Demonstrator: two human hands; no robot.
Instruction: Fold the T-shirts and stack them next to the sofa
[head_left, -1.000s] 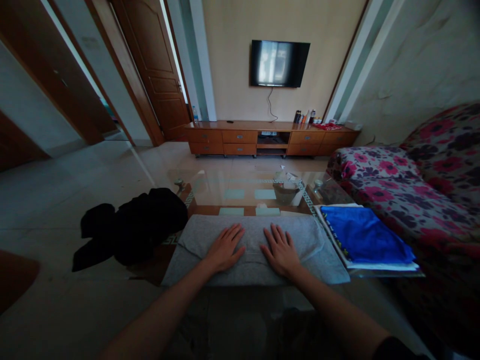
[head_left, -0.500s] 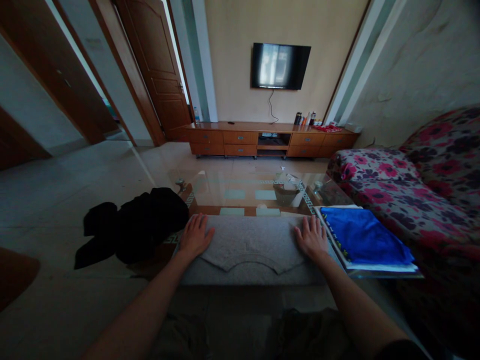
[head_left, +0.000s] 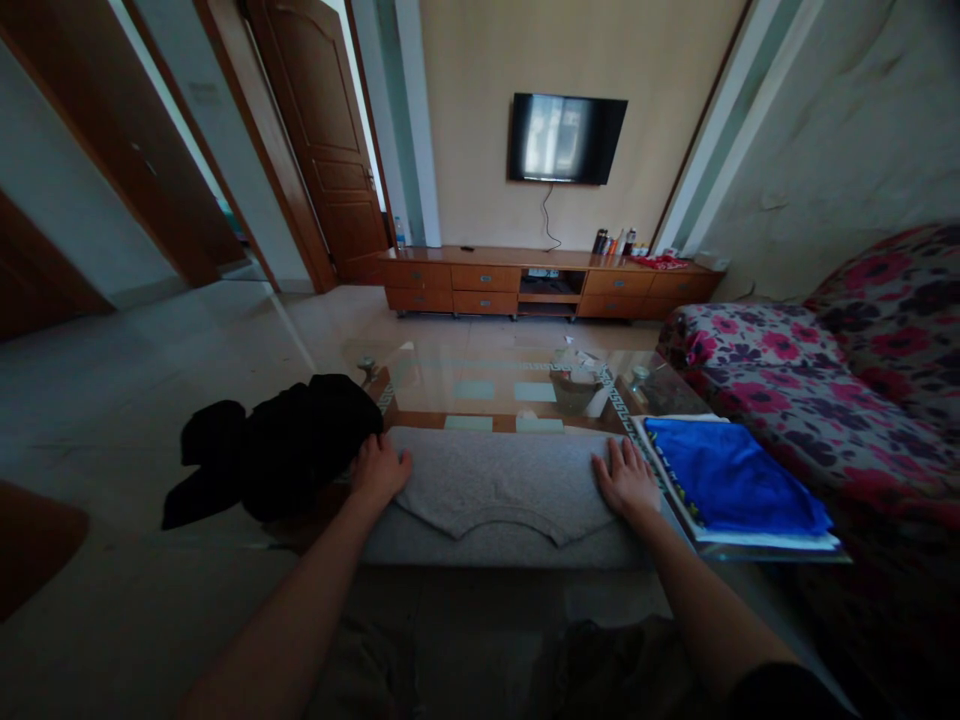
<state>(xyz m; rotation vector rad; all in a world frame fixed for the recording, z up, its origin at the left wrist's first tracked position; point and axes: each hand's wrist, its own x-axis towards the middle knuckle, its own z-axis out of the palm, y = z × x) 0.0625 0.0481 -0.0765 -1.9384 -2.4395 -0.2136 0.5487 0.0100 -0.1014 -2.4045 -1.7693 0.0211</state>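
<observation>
A grey shirt (head_left: 502, 485) lies folded across the near part of the glass coffee table, its curved neckline facing me. My left hand (head_left: 380, 473) rests at the shirt's left edge, fingers forward and thumb apart on the cloth. At the opposite edge, my right hand (head_left: 626, 478) lies flat with its fingers spread. Neither hand grips anything that I can see. Close by my left hand is a heap of black clothing (head_left: 307, 440). To the right of my right hand is a folded blue garment (head_left: 735, 475) on top of white cloth.
The glass table (head_left: 510, 362) extends forward, with a lower shelf visible through it. A floral sofa (head_left: 810, 400) stands on the right. Ahead are a wooden TV cabinet (head_left: 487, 280) with bottles on it and a wall-mounted television (head_left: 568, 138).
My left hand has slid left and slightly nearer to me, from on top of the shirt to its edge. The right hand stays about where it was. The camera view has shifted slightly.
</observation>
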